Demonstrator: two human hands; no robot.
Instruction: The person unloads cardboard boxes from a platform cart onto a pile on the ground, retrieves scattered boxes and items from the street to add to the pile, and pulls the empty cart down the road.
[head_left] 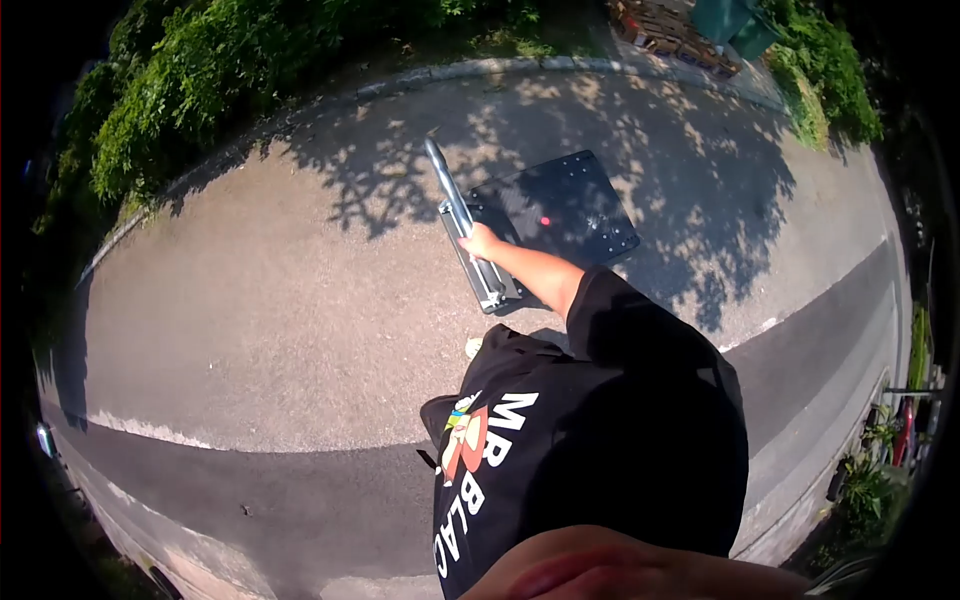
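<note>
My right hand (480,242) is closed around the silver tubular handle (452,188) of a black flatbed cart. The cart's deck (560,205) is dark, with light round spots near its corners and one small red spot near the middle. Along the near left side, the handle's lower end meets a metal bracket (490,300). My right arm reaches forward from a black short sleeve and hides a little of the cart. No part of my left hand shows.
Sunlit pavement (300,320) lies under the cart, with tree shadows (700,190) across it. A kerb (480,67) and green bushes (200,90) border the far side. Stacked crates or bricks (675,40) stand at the back right, beside a green bin (725,20).
</note>
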